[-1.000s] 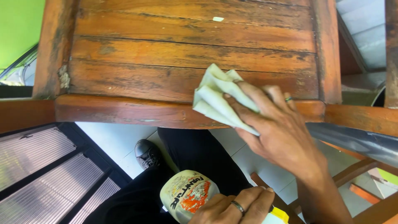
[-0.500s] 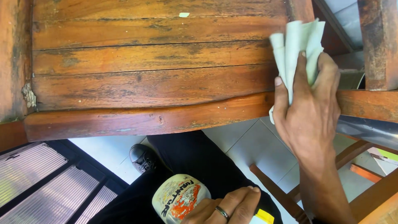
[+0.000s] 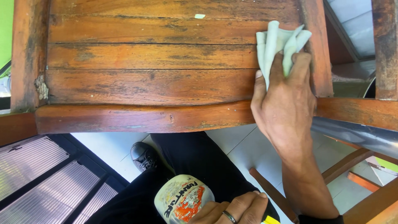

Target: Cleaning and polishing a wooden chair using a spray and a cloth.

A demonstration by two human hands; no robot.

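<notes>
Our right hand (image 3: 286, 103) has slid the white cloth (image 3: 278, 45) across the wooden chair seat (image 3: 149, 74), from the front edge near the middle over to the right side, and now a bit farther up the slats than half a second ago. Our left hand (image 3: 232, 209) has stayed low with the can.

Our right hand lies flat on the cloth. The fingers (image 3: 298, 66) are spread a little and bent over it, pressing it down on the wood, and the thumb (image 3: 258, 89) rests on the slat at the left edge of the cloth. So the hand is closed on the cloth, but loosely. The cloth is folded into a long bunch. Its long side runs away from us, and its loose ends stick out past our fingertips toward the back of the seat. It sits right beside the right side rail (image 3: 313, 45).

Our left hand wraps around a worn can (image 3: 182, 199) with an orange and white label. The fingers are curled on it, and one has a ring (image 3: 229, 216). The round top of the can faces up to us.

Below the seat we see our black trousers (image 3: 195, 153) and a dark shoe (image 3: 143, 155) on the white tile floor (image 3: 107, 145).
</notes>
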